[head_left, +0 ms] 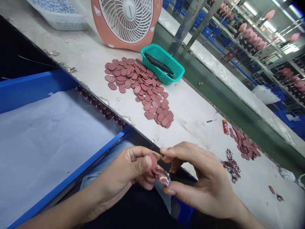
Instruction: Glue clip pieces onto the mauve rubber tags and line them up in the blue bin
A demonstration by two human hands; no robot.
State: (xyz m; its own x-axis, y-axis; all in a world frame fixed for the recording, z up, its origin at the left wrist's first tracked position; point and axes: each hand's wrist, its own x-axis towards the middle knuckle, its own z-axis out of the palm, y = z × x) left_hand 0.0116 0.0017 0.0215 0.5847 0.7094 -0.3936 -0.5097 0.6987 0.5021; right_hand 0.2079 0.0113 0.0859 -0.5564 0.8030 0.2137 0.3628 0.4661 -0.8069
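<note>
My left hand (130,171) pinches a reddish-brown oval piece (153,161) between thumb and fingers, above my lap. A small multicoloured figure (163,178), brown, cream and pale lilac, sits at the lower end of that oval; how the two are joined is too small to tell. My right hand (200,175) is just to the right, thumb and fingers apart around the figure. Its thumb tip is close below the figure, and whether it touches cannot be made out. On the table beyond lies a big heap of similar reddish-brown ovals (143,86), some with small holes.
A green basket (176,63) with a dark tool stands behind the heap, beside an orange fan (95,22). To the right lie a red tube (225,127), more ovals (246,146) and small figures (232,168). A paper-lined blue tray (30,78) is at left; a white basket (69,24) stands behind.
</note>
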